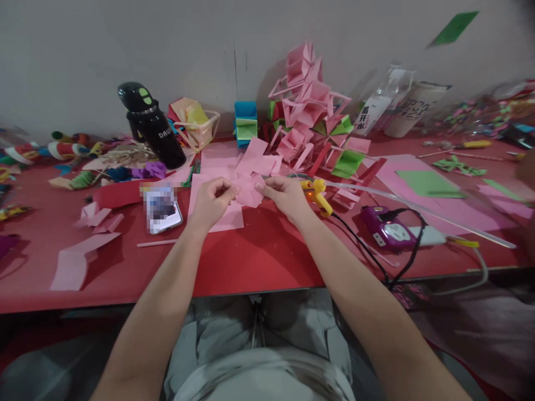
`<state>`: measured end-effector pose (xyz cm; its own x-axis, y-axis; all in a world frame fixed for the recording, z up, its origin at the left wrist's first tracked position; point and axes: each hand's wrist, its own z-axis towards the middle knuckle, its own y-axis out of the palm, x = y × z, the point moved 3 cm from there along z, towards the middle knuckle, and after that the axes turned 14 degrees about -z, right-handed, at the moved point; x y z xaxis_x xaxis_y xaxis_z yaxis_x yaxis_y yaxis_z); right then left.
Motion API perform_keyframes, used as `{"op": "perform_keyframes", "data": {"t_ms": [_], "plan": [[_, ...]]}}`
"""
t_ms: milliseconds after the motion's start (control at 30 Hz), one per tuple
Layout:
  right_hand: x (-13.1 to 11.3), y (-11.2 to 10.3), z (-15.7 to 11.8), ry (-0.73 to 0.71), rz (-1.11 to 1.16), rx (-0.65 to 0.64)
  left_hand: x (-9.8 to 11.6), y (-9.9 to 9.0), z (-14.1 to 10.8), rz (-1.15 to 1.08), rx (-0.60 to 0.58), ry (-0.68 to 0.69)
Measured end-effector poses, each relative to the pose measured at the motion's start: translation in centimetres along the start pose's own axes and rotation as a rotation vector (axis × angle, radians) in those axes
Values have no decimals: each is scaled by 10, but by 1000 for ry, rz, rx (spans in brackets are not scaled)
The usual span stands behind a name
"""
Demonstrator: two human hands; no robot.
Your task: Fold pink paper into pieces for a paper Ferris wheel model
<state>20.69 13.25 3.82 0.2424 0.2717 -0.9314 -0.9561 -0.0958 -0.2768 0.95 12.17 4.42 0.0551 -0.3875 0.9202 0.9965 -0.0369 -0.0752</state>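
Between my two hands is a small piece of pink paper (249,191), raised over larger pink sheets lying on the red table. My left hand (215,201) pinches its left edge between thumb and fingers. On the other side, my right hand (284,195) grips the paper's right edge, thumb on top. Just right of my right hand lies a yellow glue gun (318,196) with a small orange light and a clear glue stick in its back. Behind my hands stands a pile of folded pink paper shapes (307,100) with green pieces among them.
Left of my hands are a phone (162,209), a black bottle (152,125) and pink scraps. To the right lie a purple power block (387,228) with cables and green paper (428,184) on pink sheets. A clear bottle and paper cup stand by the wall.
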Motion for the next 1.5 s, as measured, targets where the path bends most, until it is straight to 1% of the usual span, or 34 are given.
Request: {"op": "perform_keyframes", "data": {"t_ms": [100, 333, 533, 633, 767, 867, 1000, 1167, 1267, 1400, 1500], "plan": [[-2, -2, 0, -18, -32, 35, 1, 1, 0, 0, 8, -1], [2, -4, 2, -33, -95, 49, 1, 2, -1, -56, -13, -14], [0, -3, 2, -53, -73, -23, 0, 0, -1, -64, -24, -15], [-2, -2, 1, -51, -48, -51, 0, 2, -1, -83, -55, -37], [-3, -2, 1, -55, -40, -65, 3, 8, -2, -114, -104, -95], [-2, 0, 0, -55, -54, -77, 7, 14, -3, -74, -133, -73], [0, 4, -1, -49, -90, -88, 5, 15, -4, 30, -90, -10], [4, 8, -1, -38, -89, -111, -3, 10, -2, 20, -50, -34], [4, 9, -1, -49, -97, -123, -3, 10, -1, -6, -43, -45], [2, 7, 0, -86, -183, -93, 2, 10, -1, 24, -38, -28], [1, 6, 1, -114, -255, -56, 1, 9, 0, 59, -14, -24]]}}
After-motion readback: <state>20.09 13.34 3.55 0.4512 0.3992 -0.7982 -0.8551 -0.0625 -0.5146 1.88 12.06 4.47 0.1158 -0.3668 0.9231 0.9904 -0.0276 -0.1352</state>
